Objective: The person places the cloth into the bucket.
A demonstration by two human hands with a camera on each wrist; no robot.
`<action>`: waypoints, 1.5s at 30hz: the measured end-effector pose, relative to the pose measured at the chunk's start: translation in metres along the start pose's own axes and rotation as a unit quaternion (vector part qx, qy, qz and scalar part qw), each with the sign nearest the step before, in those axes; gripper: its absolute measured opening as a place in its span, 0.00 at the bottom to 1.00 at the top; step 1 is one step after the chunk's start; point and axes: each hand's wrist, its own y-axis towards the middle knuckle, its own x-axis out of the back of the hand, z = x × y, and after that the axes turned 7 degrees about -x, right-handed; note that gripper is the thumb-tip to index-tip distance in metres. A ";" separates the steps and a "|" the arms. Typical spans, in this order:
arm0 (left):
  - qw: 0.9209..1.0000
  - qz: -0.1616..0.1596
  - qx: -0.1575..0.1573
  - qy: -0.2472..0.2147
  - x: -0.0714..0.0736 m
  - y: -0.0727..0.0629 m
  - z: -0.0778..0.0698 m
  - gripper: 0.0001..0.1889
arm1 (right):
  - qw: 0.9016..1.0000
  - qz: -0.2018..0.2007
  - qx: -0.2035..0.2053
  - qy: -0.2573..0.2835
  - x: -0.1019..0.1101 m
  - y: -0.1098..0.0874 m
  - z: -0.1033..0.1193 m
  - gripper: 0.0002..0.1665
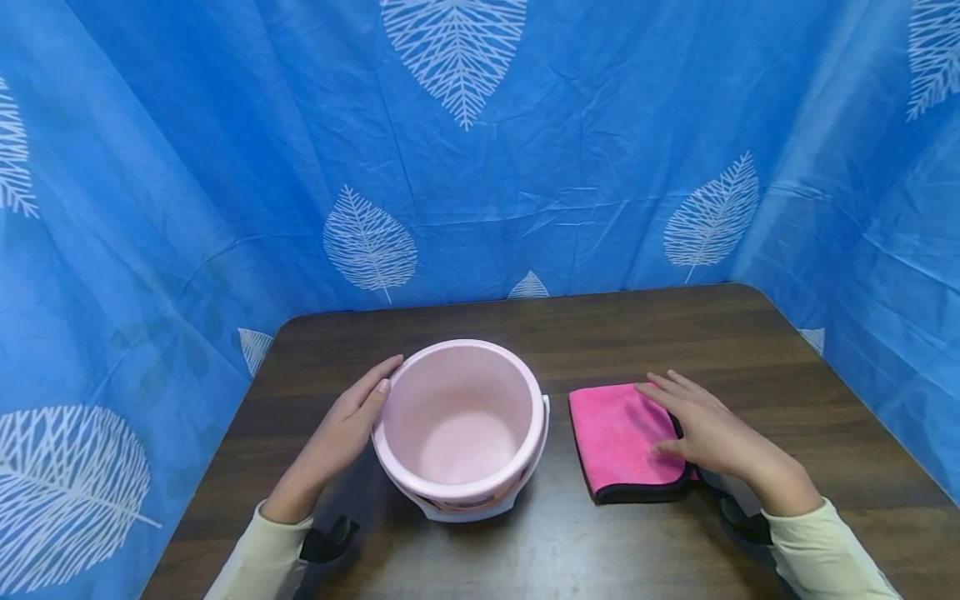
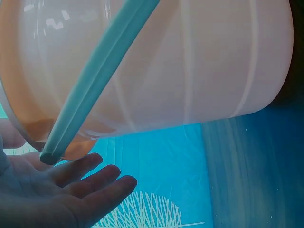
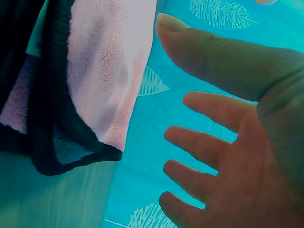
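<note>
The round, pale pink plastic bucket (image 1: 463, 396) stood upright on the table, left of centre, its bluish bail handle (image 2: 100, 78) hanging slantwise across the outer wall; the folded, bright pink plush cloth (image 1: 617, 437) with black edging lay flat to its right, well apart from it; the left hand (image 1: 348, 421) rested along the bucket's near-left rim, fingers extended and gripping nothing; the right hand (image 1: 701, 429) hovered at the cloth's right side, fingers spread and loosely bent, with no hold, while the right wrist view showed a gap between thumb and fabric; good handling, as judged, called for light, steady pressure of the left palm, lest the bucket slide or the handle swing, and for a pinch through all the cloth's layers at the bound edge, lest the fold fall apart; the surface was a dark brown, wood-grained tabletop (image 1: 622, 346) with rounded far corners, glossy toward the near side; blue fabric hangings (image 1: 570, 158), creased and printed with white skeleton leaves (image 1: 371, 240), enclosed it behind and at both sides.
</note>
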 end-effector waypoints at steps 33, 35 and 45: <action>1.000 -0.001 0.009 -0.020 -0.006 0.000 0.002 0.26 | 0.998 0.051 -0.015 0.027 -0.016 -0.004 -0.010 0.51; 1.000 -0.001 0.008 -0.023 -0.006 0.000 0.003 0.26 | 0.998 0.055 -0.016 0.034 -0.017 -0.004 -0.010 0.50; 0.999 -0.008 0.003 -0.031 -0.008 0.002 0.005 0.26 | 0.996 0.073 -0.020 0.042 -0.018 -0.001 -0.014 0.49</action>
